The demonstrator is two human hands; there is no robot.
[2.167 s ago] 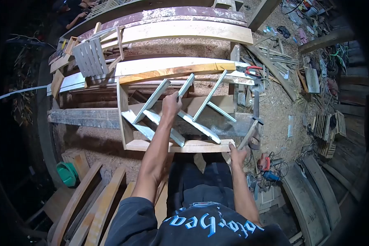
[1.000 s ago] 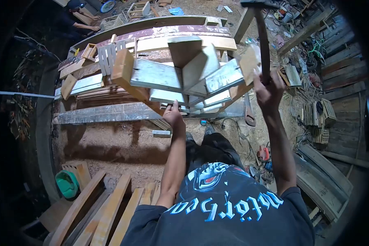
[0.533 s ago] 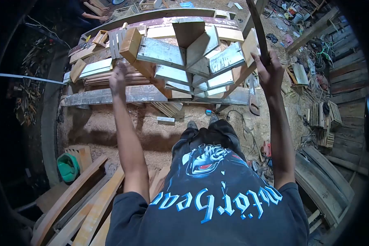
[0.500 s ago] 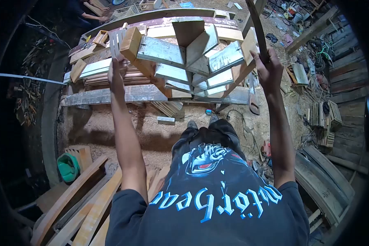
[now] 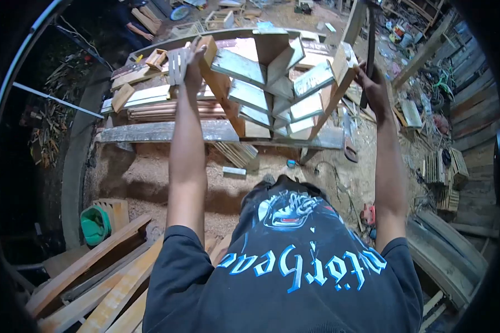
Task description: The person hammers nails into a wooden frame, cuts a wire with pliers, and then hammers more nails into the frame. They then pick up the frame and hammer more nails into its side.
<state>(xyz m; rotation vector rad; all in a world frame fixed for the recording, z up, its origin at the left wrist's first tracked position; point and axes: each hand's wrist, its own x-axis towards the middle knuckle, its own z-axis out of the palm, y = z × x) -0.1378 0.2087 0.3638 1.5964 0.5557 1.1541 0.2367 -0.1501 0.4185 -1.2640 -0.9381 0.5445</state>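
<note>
Shirt (image 5: 283, 294): black, blue-and-white lettering, grey-white print with red patch, 6 o'clock. Slats (image 5: 240, 66): whitish, greyish streaks, 12 o'clock. Side board (image 5: 221, 86): orange-brown, 11 o'clock. Saw handle (image 5: 350, 152): brown, 3 o'clock. Power tool (image 5: 368, 214): red, 4 o'clock. Tub (image 5: 95, 226): green, 8 o'clock. Beam (image 5: 108, 305): patchy orange and pale yellow, 7 o'clock. Bench plank (image 5: 150, 132): mottled grey, 10 o'clock.

A woodworking workshop, with sawdust, stacked boards (image 5: 105, 283), handsaw (image 5: 349, 139).
</note>
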